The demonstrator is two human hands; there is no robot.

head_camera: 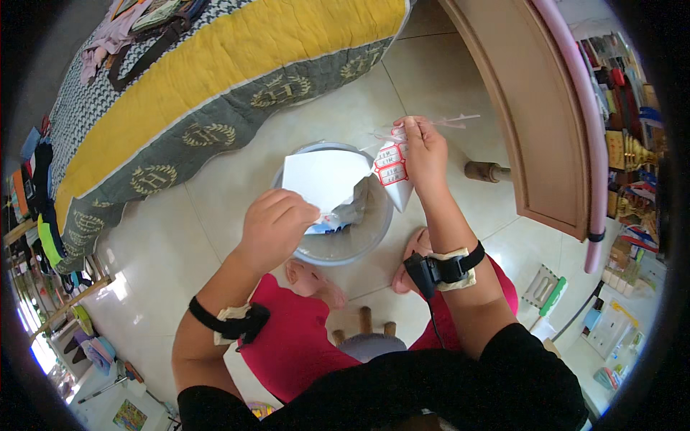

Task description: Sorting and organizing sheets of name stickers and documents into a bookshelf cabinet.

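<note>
My left hand [281, 222] pinches the lower edge of a plain white sheet [323, 175], which lies over a round pale-grey bin [386, 229] on the floor. Under the sheet, dark clear plastic and a blue-and-white printed piece show inside the bin. My right hand [426, 148] holds a sheet of red-bordered labels [391, 161] with handwriting on them, white backing showing at its lower end, to the right of the bin's rim. Thin pinkish strips [455, 121] stick out from the fingers of that hand.
A bed with a yellow and grey cover [232, 70] stands at the upper left. To the right is a wooden panel [539, 108] with a pink padded edge. Pink slippers [412, 258] are beside the bin, and a small stool [372, 345] is below me. Shelves with trophies [636, 153] stand at far right.
</note>
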